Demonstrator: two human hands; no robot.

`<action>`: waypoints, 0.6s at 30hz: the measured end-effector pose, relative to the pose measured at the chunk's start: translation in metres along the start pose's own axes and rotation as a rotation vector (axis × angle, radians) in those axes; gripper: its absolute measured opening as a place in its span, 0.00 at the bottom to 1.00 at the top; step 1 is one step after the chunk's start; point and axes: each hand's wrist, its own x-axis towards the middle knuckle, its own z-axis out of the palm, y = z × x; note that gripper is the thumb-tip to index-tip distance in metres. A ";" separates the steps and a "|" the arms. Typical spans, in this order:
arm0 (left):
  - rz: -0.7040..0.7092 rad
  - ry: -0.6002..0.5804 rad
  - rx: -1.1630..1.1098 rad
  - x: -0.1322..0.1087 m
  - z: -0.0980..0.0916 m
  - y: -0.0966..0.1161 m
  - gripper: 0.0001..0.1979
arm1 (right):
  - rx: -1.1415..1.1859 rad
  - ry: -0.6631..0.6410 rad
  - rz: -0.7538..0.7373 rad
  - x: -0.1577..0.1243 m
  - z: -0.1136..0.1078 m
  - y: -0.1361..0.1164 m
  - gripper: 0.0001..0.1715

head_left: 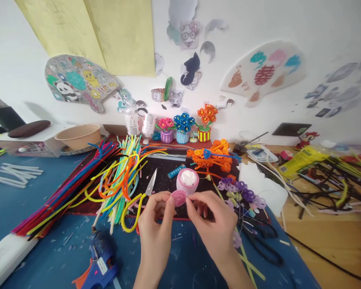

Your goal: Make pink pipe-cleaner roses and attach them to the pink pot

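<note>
My left hand (156, 224) pinches a small pink coiled pipe-cleaner disc (178, 198) between thumb and fingers. My right hand (213, 224) touches the same coil from the right with its fingertips. Just behind the coil stands a small pink pipe-cleaner pot (187, 180) with white filling. Scissors (151, 184) with a yellow handle lie to the left of the hands. A bunch of purple pipe-cleaner flowers (242, 192) lies to the right.
A heap of coloured pipe cleaners (87, 180) spreads at left. A blue glue gun (99, 265) lies near the front edge. Orange flowers (212, 156) and three small flower pots (183, 130) stand at the back. Black scissors (263, 241) and black wires (327, 184) are at right.
</note>
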 end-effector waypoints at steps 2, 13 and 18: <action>0.054 0.029 0.017 -0.001 0.001 0.001 0.07 | -0.067 0.004 -0.162 -0.003 0.002 -0.004 0.06; 0.191 0.073 0.095 -0.004 0.006 0.000 0.01 | -0.192 0.030 -0.211 -0.010 0.008 -0.003 0.05; 0.213 0.095 0.130 -0.005 0.005 0.001 0.01 | -0.222 0.046 -0.218 -0.010 0.008 -0.004 0.04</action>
